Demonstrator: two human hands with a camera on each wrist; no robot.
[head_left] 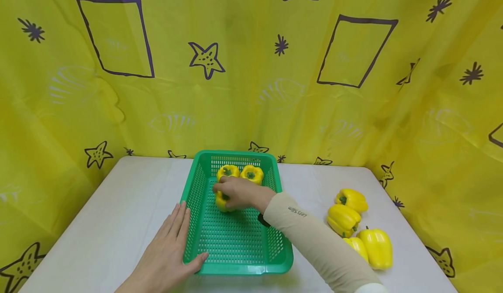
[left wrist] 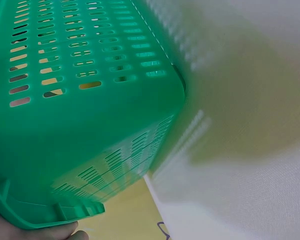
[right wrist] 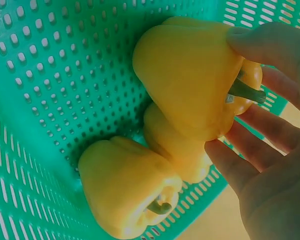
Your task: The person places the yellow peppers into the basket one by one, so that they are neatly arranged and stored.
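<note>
Inside a green plastic basket, my right hand grips a yellow bell pepper near its stem end. In the right wrist view, thumb and fingertips press that pepper from opposite sides, its green stem between them. Two more yellow peppers stand at the basket's far end, one on the left and one on the right. My left hand rests on the basket's left rim with straight fingers, its thumb over the near-left corner. The left wrist view shows mostly the basket's outer wall.
Several yellow peppers lie on the white table right of the basket, among them a far one and a near one. Behind the table hangs a yellow patterned curtain. My right forearm crosses the basket's right rim.
</note>
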